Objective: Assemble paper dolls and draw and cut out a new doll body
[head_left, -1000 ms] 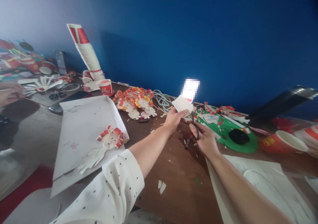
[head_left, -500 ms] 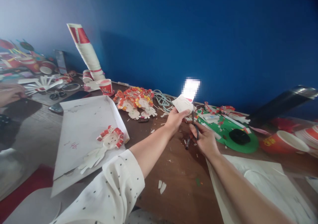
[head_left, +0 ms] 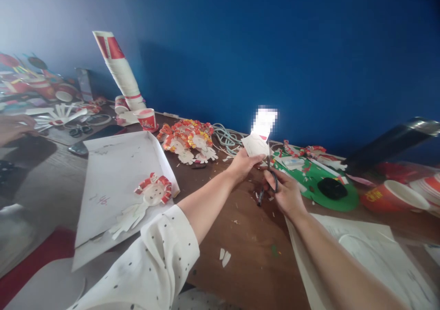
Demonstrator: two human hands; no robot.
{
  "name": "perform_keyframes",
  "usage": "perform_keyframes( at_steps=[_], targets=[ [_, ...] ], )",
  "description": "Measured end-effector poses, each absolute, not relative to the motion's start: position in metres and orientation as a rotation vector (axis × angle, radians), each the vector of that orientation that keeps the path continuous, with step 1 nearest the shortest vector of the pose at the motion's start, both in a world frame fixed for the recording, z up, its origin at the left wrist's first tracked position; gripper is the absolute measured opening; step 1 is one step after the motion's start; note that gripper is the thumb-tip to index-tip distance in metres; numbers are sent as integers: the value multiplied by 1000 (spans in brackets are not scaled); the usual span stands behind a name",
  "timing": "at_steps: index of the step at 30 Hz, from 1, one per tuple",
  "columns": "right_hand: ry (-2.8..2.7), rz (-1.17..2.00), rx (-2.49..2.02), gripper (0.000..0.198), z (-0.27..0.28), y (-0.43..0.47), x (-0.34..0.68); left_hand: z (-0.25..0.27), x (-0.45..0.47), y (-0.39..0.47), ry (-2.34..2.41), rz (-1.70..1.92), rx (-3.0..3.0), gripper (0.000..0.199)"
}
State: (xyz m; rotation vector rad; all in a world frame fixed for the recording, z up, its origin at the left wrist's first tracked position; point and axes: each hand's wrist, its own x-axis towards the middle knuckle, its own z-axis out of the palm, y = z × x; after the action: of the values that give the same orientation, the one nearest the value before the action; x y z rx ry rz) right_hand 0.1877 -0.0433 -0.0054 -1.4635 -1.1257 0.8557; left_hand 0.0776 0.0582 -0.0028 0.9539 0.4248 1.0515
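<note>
My left hand (head_left: 244, 164) pinches a small piece of white paper (head_left: 255, 146) above the middle of the brown table. Just to the right, my right hand (head_left: 286, 190) is closed round the dark handles of a pair of scissors (head_left: 274, 180). The blades point upward at the paper's right edge; whether they are parted is hard to see. Behind the paper stands a bright, pixelated phone-like screen (head_left: 264, 119). Below the scissors a dark pen (head_left: 260, 197) lies among scraps.
Left is a white box lid (head_left: 113, 172) with a paper figure (head_left: 156, 193) on it. Red and yellow paper figures (head_left: 189, 138) are heaped behind. A green sheet (head_left: 338, 203) and red paper cups (head_left: 385, 195) lie right. A co-worker's hand (head_left: 15, 127) shows far left.
Both my hands, with the paper and the scissors, have shifted slightly to the right. My grip on each looks the same.
</note>
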Motion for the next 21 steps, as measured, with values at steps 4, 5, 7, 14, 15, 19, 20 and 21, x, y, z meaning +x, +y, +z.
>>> perform_keyframes(
  at_steps=[4, 5, 7, 14, 15, 19, 20, 21],
  targets=[
    [-1135, 865, -1450, 47, -7, -42, 189, -2, 77, 58, 431, 1051, 952, 24],
    [-1130, 872, -1443, 46, -6, -42, 189, -2, 77, 58, 428, 1052, 950, 24],
    [-1119, 884, -1436, 45, -5, -43, 188, -2, 76, 58, 427, 1054, 950, 25],
    [-1137, 892, -1444, 46, -1, -44, 188, 0, 74, 61, 454, 1036, 962, 25],
    [-1141, 892, -1445, 46, -2, -44, 188, 0, 74, 61, 458, 1036, 966, 25],
    [-1159, 897, -1434, 46, -4, -42, 191, -3, 73, 62, 466, 1055, 996, 26],
    [-1161, 898, -1430, 45, -5, -42, 192, -3, 73, 63, 466, 1059, 1004, 26],
    [-1164, 898, -1428, 45, -5, -42, 193, -4, 73, 63, 468, 1062, 1011, 26]
  ],
)
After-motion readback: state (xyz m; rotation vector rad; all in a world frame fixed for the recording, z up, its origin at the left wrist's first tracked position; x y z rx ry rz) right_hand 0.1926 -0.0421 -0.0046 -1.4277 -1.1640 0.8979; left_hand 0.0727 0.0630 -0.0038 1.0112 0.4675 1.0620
